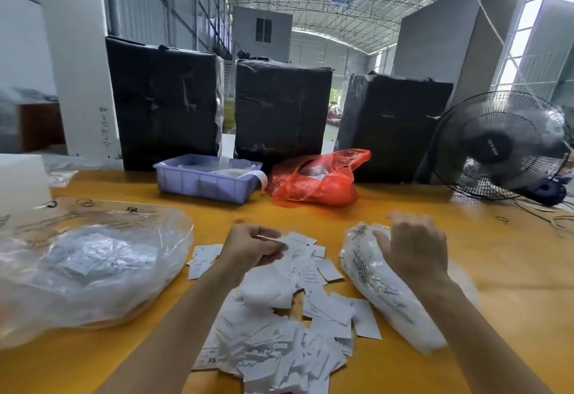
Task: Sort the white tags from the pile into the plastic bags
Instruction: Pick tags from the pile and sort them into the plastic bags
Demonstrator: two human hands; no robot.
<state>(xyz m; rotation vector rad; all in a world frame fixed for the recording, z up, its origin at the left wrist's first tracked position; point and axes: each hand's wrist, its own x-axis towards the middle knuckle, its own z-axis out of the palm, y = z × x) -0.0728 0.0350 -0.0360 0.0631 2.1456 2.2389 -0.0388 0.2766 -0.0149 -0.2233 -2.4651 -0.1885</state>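
A pile of white tags [279,331] lies loose on the yellow table [512,269] in front of me. My left hand [251,247] hovers over the far end of the pile and pinches a small white tag between thumb and fingers. My right hand [410,244] rests with curled fingers on the top of a clear plastic bag [388,297] filled with tags, to the right of the pile. A larger clear plastic bag [90,266] holding more tags lies to the left.
A purple tray [202,183] and a red plastic bag [316,179] sit at the back of the table, before three black wrapped boxes [279,107]. A black fan [500,148] stands at the right. Rubber bands [501,219] lie scattered.
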